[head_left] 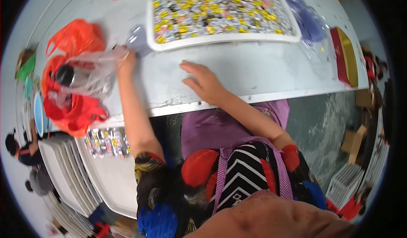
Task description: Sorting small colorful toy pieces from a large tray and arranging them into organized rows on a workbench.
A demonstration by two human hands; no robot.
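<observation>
My left hand (126, 60) is at the left of the table, its fingers closed on the edge of a clear plastic bag (99, 63). The bag is drawn out over a bottle with a black cap (65, 75), which lies among red bags. My right hand (205, 83) hovers near the table's front edge with fingers stretched and nothing in them. Beyond it stands a white tray (224, 38) full of small wrapped pieces in yellow, silver, pink and black. Thin clear plastic (137, 38) lies between the tray and my left hand.
A red plastic bag (78, 36) and a red cloth bag (76, 113) crowd the table's left end. At the right are crumpled clear plastic (311, 22) and an open red-and-yellow box (345, 55). Stacked white trays (63, 174) stand below left; other people work beyond.
</observation>
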